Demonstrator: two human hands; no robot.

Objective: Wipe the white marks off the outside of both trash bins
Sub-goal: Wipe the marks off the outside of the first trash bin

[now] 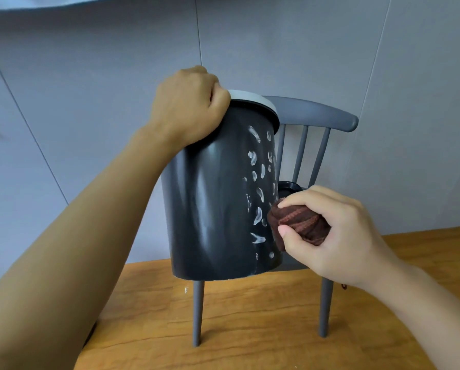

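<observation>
With the left hand point(188, 102) curling its fingers over the rim of the tilted bin point(218, 196) on the chair point(314, 113) (marks point(258, 193) still on its right side), a hard push from the cloth point(298, 222), bunched in the right hand point(338, 231), could slide it off.

Glossy black bin point(212, 209), ribbed brown cloth point(301, 225), wood-grain floor point(250, 329), matt grey chair point(322, 113).

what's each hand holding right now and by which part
The left hand grips the black trash bin at its top rim. The right hand pinches a bunched brown cloth between thumb and fingers, beside the bin's white marks.
</observation>
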